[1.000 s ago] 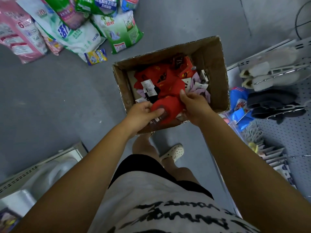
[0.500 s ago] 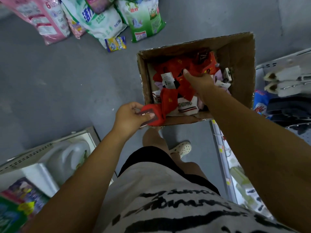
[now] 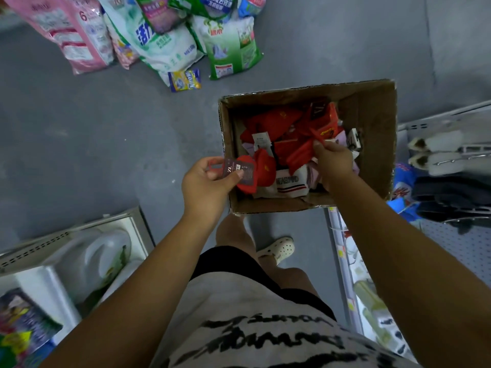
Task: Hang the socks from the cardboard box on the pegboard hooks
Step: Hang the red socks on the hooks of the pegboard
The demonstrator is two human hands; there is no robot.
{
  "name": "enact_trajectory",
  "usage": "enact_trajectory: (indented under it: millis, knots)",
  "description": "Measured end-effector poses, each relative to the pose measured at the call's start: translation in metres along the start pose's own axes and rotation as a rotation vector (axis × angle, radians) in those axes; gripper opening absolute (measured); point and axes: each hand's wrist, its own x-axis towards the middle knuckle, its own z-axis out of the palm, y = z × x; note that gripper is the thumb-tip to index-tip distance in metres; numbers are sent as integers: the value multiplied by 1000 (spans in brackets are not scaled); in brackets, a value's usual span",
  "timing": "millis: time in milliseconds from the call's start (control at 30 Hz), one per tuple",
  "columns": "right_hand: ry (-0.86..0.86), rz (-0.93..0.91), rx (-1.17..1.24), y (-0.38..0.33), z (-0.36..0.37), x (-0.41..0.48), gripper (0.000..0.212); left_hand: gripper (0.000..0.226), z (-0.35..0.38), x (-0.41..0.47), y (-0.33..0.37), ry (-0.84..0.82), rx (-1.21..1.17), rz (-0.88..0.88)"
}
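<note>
An open cardboard box [image 3: 372,107] stands on the grey floor, filled with red, white and lilac packaged socks. My left hand [image 3: 206,185] grips a pair of red socks [image 3: 261,168] by its dark card label at the box's left rim. My right hand [image 3: 333,162] is inside the box and pinches another red sock pack [image 3: 301,155] from the pile. The pegboard [image 3: 462,251] is at the right, with white and dark footwear hanging on its hooks [image 3: 473,152].
Detergent bags [image 3: 170,41] lie on the floor beyond the box. A white shelf [image 3: 79,251] with goods stands at lower left. A shelf edge [image 3: 342,261] runs along the right. My legs and a white clog [image 3: 279,249] are below the box.
My left hand lifted the red pair up to the box's left rim, its label now facing up. My right hand drew back toward me and took hold of another red pack.
</note>
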Motion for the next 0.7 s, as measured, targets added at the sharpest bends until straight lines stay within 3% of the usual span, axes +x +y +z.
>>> enact_trajectory:
  millis: [167, 433, 633, 700]
  knots:
    - [-252, 38, 315, -5, -43, -45, 23, 17, 9, -9, 14, -83, -130, 58]
    - [-512, 92, 605, 14, -77, -87, 29, 3, 41, -20, 26, -290, 45, 120]
    - [-475, 90, 563, 35, -74, -102, 47, 29, 68, -38, 11, -524, 64, 75]
    - [-474, 118, 606, 42, -73, -109, 42, 32, 71, -42, 1, -539, 76, 49]
